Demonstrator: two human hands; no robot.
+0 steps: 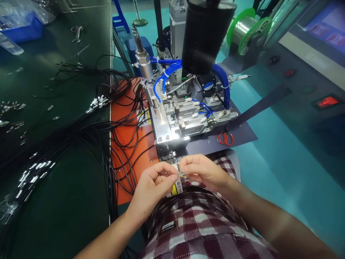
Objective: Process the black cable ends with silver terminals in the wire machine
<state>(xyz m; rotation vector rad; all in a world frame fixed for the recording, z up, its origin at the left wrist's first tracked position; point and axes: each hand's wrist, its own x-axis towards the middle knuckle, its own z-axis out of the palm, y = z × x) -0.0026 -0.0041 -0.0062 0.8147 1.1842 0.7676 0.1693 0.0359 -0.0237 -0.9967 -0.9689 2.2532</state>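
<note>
Close in front of my body, my left hand (157, 180) and my right hand (202, 169) meet with thumbs and forefingers pinched. Between the fingertips run thin coloured wires (181, 175), yellow-green and bluish, held from both sides. The rest of their cable is hidden by my hands. Just beyond the hands stands a metal machine (172, 135) with blue air tubes. A label with a yellow patch (175, 189) shows below my fingers.
Bundles of black cables (81, 126) with shiny metal ends spread over the dark table (75, 216) and the orange plate (126, 144). Red-handled scissors (225, 139) lie right of the machine. A black cylinder (207, 36) hangs above it, and a wire spool (246, 30) stands behind.
</note>
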